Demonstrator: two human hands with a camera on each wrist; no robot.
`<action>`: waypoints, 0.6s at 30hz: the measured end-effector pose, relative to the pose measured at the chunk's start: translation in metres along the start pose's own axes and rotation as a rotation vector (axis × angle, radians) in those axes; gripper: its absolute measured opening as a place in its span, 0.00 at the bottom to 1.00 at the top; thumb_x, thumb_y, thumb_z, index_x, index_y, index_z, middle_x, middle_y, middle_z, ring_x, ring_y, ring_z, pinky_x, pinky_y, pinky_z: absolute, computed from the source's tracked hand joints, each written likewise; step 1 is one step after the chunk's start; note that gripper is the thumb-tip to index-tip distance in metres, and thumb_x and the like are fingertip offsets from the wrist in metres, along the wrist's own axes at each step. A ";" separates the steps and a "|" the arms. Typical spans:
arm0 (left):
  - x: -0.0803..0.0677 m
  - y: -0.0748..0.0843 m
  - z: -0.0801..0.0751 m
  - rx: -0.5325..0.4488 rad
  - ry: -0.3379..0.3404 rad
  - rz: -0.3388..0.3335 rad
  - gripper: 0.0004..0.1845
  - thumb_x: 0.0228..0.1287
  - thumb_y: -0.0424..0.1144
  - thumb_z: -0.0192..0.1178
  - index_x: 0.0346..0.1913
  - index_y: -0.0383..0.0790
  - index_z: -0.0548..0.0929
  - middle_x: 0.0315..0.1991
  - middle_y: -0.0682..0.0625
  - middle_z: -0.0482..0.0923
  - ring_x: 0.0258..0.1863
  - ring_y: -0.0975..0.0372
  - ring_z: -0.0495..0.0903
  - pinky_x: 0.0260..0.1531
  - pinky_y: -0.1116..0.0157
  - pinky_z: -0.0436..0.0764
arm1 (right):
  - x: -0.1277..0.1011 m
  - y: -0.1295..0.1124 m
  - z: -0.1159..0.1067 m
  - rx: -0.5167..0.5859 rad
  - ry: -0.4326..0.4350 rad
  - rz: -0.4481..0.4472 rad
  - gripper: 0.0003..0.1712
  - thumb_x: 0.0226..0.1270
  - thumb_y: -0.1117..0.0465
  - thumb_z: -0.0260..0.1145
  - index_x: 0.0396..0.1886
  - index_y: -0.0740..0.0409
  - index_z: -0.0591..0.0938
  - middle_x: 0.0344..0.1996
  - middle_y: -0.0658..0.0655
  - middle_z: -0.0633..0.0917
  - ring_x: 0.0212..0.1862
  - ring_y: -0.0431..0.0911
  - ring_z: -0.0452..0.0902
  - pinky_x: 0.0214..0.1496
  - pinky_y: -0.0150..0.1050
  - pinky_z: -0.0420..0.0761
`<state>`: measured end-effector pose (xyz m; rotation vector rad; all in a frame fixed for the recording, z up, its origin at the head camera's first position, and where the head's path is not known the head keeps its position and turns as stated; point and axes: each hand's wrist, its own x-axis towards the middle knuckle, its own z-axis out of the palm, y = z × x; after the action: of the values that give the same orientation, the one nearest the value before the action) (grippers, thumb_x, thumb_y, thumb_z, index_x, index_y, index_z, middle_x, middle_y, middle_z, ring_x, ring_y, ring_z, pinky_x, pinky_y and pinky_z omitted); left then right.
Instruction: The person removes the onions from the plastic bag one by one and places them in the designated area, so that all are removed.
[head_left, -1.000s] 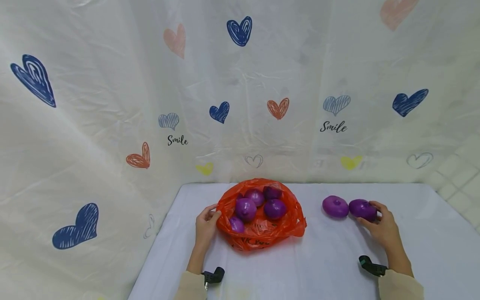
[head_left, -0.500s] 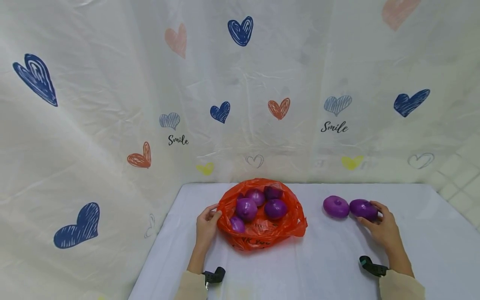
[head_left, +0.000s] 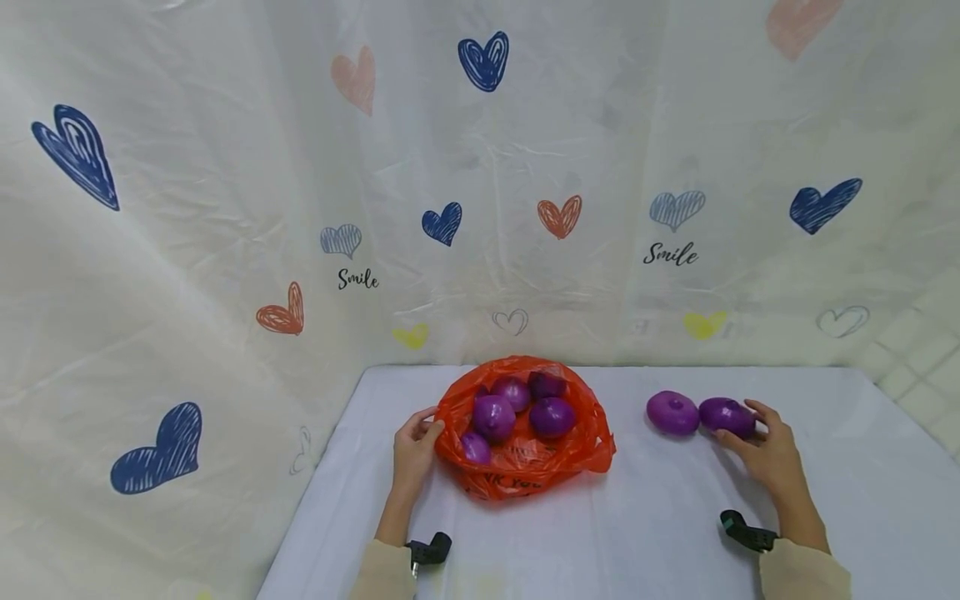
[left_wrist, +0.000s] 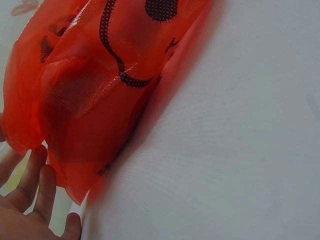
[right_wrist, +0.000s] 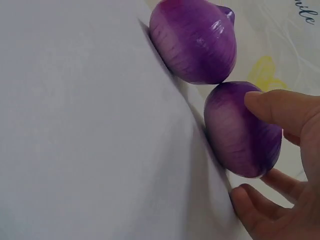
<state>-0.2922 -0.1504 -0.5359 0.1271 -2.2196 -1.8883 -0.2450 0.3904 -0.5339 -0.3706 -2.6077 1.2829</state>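
The onion (head_left: 726, 417) your right hand (head_left: 768, 454) works on lies on the counter (head_left: 675, 517) at about 1 o'clock from the counter's middle, broad and flattened, its stem axis tipped roughly level and its wide side toward you. It sits at 11 o'clock from your palm, and your fingers (right_wrist: 280, 110) curl round it: in the right wrist view one fingertip presses on its top face and others wrap beneath its near side, so you hold it while it rests on the cloth. A second onion (head_left: 672, 412) lies at its 9 o'clock, touching or all but touching; the wrist view shows no gap. Your right hand is plainly the nearer one. To the left, well apart from this pair, the red bag (head_left: 525, 433) sits open at 12 o'clock from the counter's centre with five onions inside, and your left hand (head_left: 415, 446) holds its left rim, the thumb curled over the plastic and the other fingers (left_wrist: 35, 182) loosely spread behind it. Between bag and pair the cloth gives open room; the back edge meets the curtain (head_left: 480, 183) just behind both, and the right edge lies well beyond your right wrist.
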 end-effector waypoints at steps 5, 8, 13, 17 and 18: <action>-0.001 0.000 0.000 0.005 0.004 -0.005 0.15 0.71 0.39 0.62 0.58 0.44 0.86 0.39 0.45 0.80 0.36 0.58 0.76 0.34 0.73 0.79 | -0.004 -0.017 -0.002 0.001 0.081 0.080 0.48 0.74 0.50 0.63 0.81 0.64 0.51 0.74 0.83 0.53 0.69 0.79 0.55 0.63 0.73 0.65; -0.002 0.000 0.000 0.010 0.005 -0.009 0.15 0.72 0.39 0.62 0.58 0.44 0.86 0.39 0.45 0.80 0.37 0.58 0.77 0.35 0.74 0.79 | -0.007 -0.035 -0.003 -0.013 0.151 0.124 0.46 0.73 0.52 0.63 0.81 0.62 0.53 0.75 0.81 0.51 0.71 0.78 0.49 0.63 0.74 0.62; -0.001 -0.001 -0.001 0.017 0.001 -0.015 0.15 0.72 0.41 0.61 0.59 0.45 0.85 0.40 0.44 0.81 0.37 0.58 0.77 0.36 0.74 0.80 | -0.015 -0.071 0.001 0.030 0.256 0.095 0.45 0.70 0.56 0.66 0.80 0.60 0.57 0.76 0.79 0.50 0.73 0.74 0.44 0.65 0.73 0.59; 0.001 -0.004 0.000 0.011 0.004 0.002 0.15 0.72 0.40 0.62 0.58 0.45 0.86 0.39 0.44 0.81 0.36 0.60 0.77 0.35 0.74 0.79 | -0.022 -0.101 0.011 0.053 0.281 -0.014 0.43 0.68 0.58 0.67 0.78 0.62 0.61 0.73 0.78 0.57 0.70 0.72 0.52 0.63 0.69 0.63; 0.002 -0.004 0.000 0.008 0.007 0.006 0.15 0.71 0.39 0.63 0.58 0.45 0.86 0.39 0.44 0.81 0.35 0.61 0.77 0.34 0.73 0.79 | -0.024 -0.108 0.015 0.058 0.279 -0.050 0.42 0.67 0.58 0.68 0.77 0.62 0.62 0.71 0.77 0.60 0.69 0.71 0.55 0.62 0.66 0.65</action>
<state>-0.2943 -0.1519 -0.5399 0.1273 -2.2207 -1.8731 -0.2412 0.3080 -0.4584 -0.4374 -2.3286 1.1931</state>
